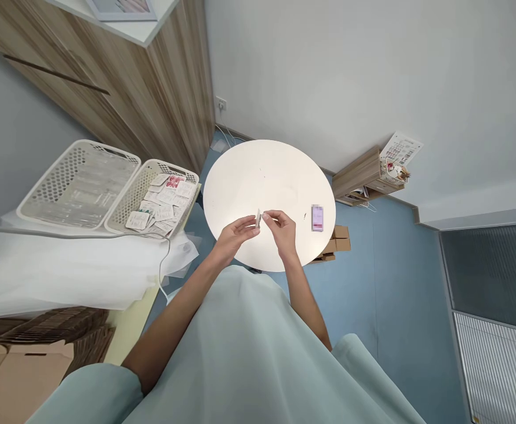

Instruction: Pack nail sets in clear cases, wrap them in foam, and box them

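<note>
My left hand [232,238] pinches a small, thin white card [258,218] by its lower part, above the round white table [235,176]. The card stands nearly edge-on to me, so its face does not show. A small dark strip runs along its right side. Close by on the right, my right hand [281,231] has thumb and forefinger pressed together at the card's edge. Whether those fingertips grip the card or something tiny is too small to tell. A phone [317,218] with a lit pinkish screen lies on the table, right of my right hand.
At left, one perforated basket [28,203] holds clear plastic packets; another basket [119,221] holds many printed cards [164,212]. White sheeting [63,271], a grey cable [63,236] and flattened cardboard boxes [28,377] are nearer me. Brown boxes [341,238] lie beyond the table's right edge.
</note>
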